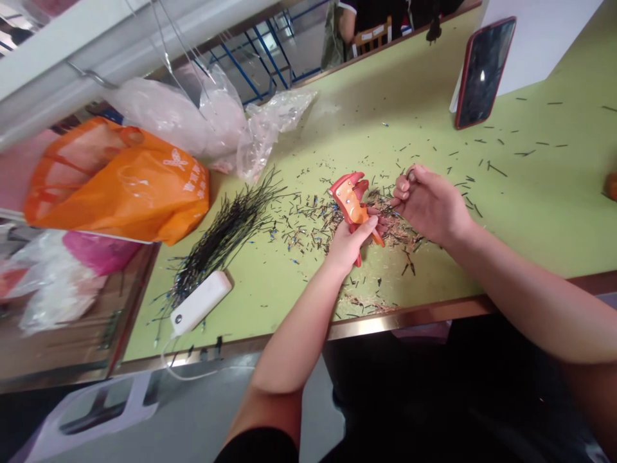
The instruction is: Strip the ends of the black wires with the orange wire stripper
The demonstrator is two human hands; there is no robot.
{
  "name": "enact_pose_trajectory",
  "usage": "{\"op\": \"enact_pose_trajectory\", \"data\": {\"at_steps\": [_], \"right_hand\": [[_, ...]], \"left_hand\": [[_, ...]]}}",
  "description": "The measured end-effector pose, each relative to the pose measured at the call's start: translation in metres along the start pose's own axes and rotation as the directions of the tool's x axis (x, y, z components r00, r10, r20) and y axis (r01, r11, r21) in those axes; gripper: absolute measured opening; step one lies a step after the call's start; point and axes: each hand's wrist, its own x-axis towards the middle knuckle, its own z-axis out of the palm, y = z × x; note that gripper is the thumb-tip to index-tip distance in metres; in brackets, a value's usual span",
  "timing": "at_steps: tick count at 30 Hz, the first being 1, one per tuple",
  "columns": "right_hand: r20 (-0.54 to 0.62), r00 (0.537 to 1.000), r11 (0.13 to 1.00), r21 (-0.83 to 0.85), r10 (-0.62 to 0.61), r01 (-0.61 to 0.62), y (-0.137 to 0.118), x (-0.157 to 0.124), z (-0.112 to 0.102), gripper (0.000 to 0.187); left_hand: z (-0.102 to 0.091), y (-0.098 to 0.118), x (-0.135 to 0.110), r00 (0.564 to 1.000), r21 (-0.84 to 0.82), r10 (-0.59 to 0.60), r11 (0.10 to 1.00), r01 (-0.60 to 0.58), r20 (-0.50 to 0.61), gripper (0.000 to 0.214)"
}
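My left hand (349, 244) is wrapped round the handles of a red and orange wire stripper (351, 200), its head pointing up and away from me. Just to the right, my right hand (431, 199) is raised over the table with its fingers curled together. A small dark bit shows at those fingertips, too small to name for certain. Beneath and around both hands lies a heap of short black wire scraps (322, 222), some with blue ends, mixed with copper-coloured bits. Left of them rests a bundle of long black wires (224, 231).
A white power bank (201, 302) with a cable lies by the wire bundle. An orange bag (125, 186) and clear plastic bags (193, 122) sit at the left. At the back right a phone (486, 74) leans on a white box (544, 45). A person (371, 16) is beyond the table.
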Motion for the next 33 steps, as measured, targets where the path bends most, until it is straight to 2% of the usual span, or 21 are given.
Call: {"op": "enact_pose_trajectory", "data": {"at_steps": [7, 11, 15, 18, 21, 24, 27, 29, 31, 33], "right_hand": [[-0.010, 1.000, 0.998, 0.054, 0.022, -0.021, -0.003, 0.000, 0.002, 0.039], [0.027, 1.000, 0.998, 0.058, -0.009, 0.008, 0.001, -0.001, 0.001, 0.040], [0.057, 0.998, 0.999, -0.022, -0.028, 0.029, 0.005, 0.000, -0.003, 0.040], [0.068, 0.991, 0.974, -0.185, -0.118, 0.129, 0.005, 0.004, -0.012, 0.044], [0.067, 0.944, 0.854, -0.411, -0.323, 0.321, 0.004, 0.008, -0.022, 0.047], [0.116, 0.857, 0.645, -0.611, -0.501, 0.460, 0.003, 0.009, -0.029, 0.044], [0.234, 0.795, 0.464, -0.706, -0.560, 0.535, 0.002, 0.009, -0.030, 0.043], [0.297, 0.763, 0.381, -0.728, -0.574, 0.570, 0.001, 0.009, -0.029, 0.042], [0.334, 0.740, 0.332, -0.734, -0.584, 0.593, 0.001, 0.009, -0.028, 0.038], [0.354, 0.732, 0.320, -0.728, -0.582, 0.607, 0.001, 0.009, -0.028, 0.035]], "left_hand": [[-0.001, 0.000, 0.003, 0.999, -0.114, 0.004, 0.993, -0.010, -0.051, 0.043], [-0.002, 0.002, 0.001, 1.000, -0.129, 0.000, 0.992, 0.001, 0.003, 0.041], [-0.002, 0.003, -0.002, 0.997, -0.098, 0.061, 0.994, -0.056, 0.049, 0.040], [-0.003, 0.007, -0.002, 0.991, -0.107, 0.124, 0.987, -0.117, 0.058, 0.039], [-0.008, 0.013, 0.000, 0.979, -0.132, 0.202, 0.972, -0.197, 0.026, 0.037], [-0.015, 0.019, 0.004, 0.953, -0.104, 0.296, 0.948, -0.301, -0.064, 0.038], [-0.021, 0.023, 0.009, 0.920, -0.062, 0.355, 0.927, -0.369, -0.166, 0.041], [-0.023, 0.025, 0.011, 0.900, -0.054, 0.380, 0.915, -0.399, -0.212, 0.040], [-0.025, 0.026, 0.012, 0.886, -0.065, 0.399, 0.903, -0.425, -0.237, 0.038], [-0.026, 0.027, 0.013, 0.881, -0.082, 0.403, 0.897, -0.434, -0.248, 0.037]]}}
